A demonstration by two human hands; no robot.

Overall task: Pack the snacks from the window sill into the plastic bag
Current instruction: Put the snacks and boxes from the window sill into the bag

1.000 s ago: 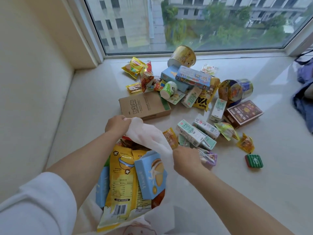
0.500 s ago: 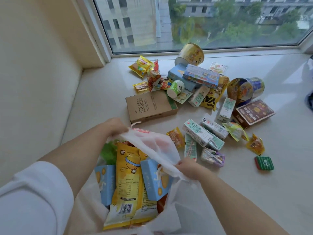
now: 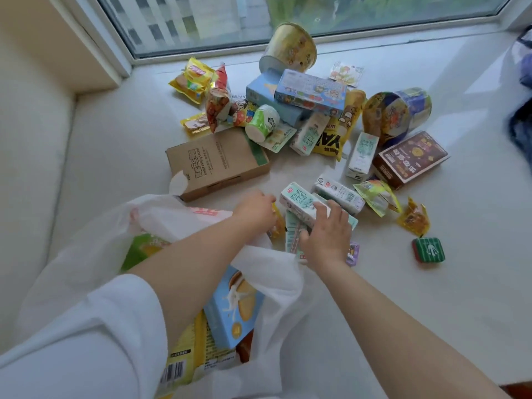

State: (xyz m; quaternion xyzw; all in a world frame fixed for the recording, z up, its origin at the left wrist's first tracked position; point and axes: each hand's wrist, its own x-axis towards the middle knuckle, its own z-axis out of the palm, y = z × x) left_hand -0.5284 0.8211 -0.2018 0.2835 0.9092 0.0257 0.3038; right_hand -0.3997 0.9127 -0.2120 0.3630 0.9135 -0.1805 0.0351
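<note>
right hand (image 3: 325, 237) grasps a milk carton (image 3: 302, 204) on the sill (image 3: 431, 298) — left hand (image 3: 254, 208) beside it, grip unclear — plastic bag (image 3: 178, 217) below.

White bag (image 3: 86, 254), red print near its rim. Brown cardboard box (image 3: 216, 162). Mint-and-white cartons (image 3: 299, 201). Maroon box (image 3: 411, 158) with gold. Small green tin (image 3: 429, 250), white stripes. Yellow packets (image 3: 193, 80). Pale-blue biscuit box (image 3: 233, 309).
</note>
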